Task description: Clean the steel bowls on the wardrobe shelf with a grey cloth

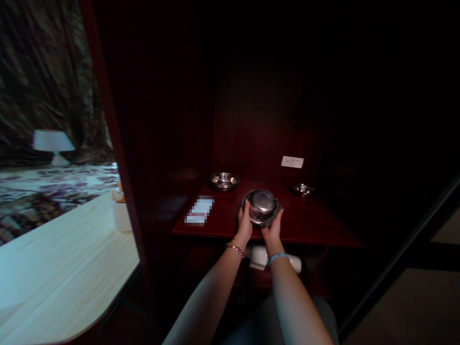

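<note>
A shiny steel bowl (pixel 261 201) is held above the front part of the dark red shelf (pixel 312 223), its round base turned up towards me. My left hand (pixel 245 223) grips the bowl's left side, thumb along the wall. On the other side, my right hand (pixel 273 227) presses a dark grey cloth (pixel 272 215) against the bowl. Both hands are closed; some fingers are hidden underneath. Behind them to the left stands a wider steel bowl (pixel 224 181), and a small steel dish (pixel 302 189) sits at the back right.
A blurred-out white paper or packet (pixel 200 211) lies on the shelf's left. White objects (pixel 258 256) sit on a lower level beneath my wrists. A socket plate (pixel 292 162) is on the back wall. Left of the cabinet's side panel are a pale wooden table (pixel 64 268) and a lamp (pixel 53 141).
</note>
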The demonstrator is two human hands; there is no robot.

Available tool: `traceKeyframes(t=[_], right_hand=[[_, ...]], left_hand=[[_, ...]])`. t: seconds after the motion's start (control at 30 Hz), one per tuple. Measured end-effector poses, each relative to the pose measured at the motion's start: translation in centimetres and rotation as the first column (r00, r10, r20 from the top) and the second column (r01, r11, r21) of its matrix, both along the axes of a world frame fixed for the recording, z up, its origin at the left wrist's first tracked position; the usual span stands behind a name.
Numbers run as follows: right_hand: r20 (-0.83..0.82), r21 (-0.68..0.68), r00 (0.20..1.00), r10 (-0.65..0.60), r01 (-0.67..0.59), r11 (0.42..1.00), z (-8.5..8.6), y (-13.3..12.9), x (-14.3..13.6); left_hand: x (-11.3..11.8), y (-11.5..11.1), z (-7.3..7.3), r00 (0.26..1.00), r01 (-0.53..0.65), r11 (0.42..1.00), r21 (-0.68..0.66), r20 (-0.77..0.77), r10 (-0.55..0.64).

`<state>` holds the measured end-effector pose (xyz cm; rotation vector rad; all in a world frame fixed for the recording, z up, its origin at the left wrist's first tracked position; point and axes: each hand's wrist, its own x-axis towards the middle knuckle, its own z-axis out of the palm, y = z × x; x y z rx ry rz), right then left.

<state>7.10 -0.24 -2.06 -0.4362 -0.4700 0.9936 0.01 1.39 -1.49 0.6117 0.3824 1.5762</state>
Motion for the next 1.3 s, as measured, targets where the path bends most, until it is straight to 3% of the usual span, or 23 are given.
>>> traceKeyframes(t=[0.33,0.57,0.83,1.1,1.3], right_hand=[[-0.007,-0.015,1.0,-0.024,0.024,1.0,-0.2,0.1,0.3],[-0.034,0.028,0.998,-0.056,0.057,0.998,-0.5,0.3,0.4],[-0.066,0.032,0.997,-0.032,0.034,0.999,-0.2,0.0,0.3],[-0.036,0.017,0.999,0.007,-0.007,1.0,-0.1,-0.1,0.1],[-0.007,0.01,1.0,0.001,-0.001,1.0,0.4,-0.7,-0.2]], left_hand=[[-0.2,-0.4,0.1,0.999,0.041,0.999,0.027,0.015,-0.041],[0.0,-0.2,-0.3,0.986,0.128,0.991,0.037,-0.116,-0.123],[0.1,-0.2,-0.3,0.983,0.094,0.992,0.079,-0.162,-0.081],[0.1,0.0,-0.3,0.997,0.056,0.998,0.036,-0.057,-0.054],[-0.3,-0.4,0.6,0.996,0.075,0.997,-0.019,0.053,-0.074]])
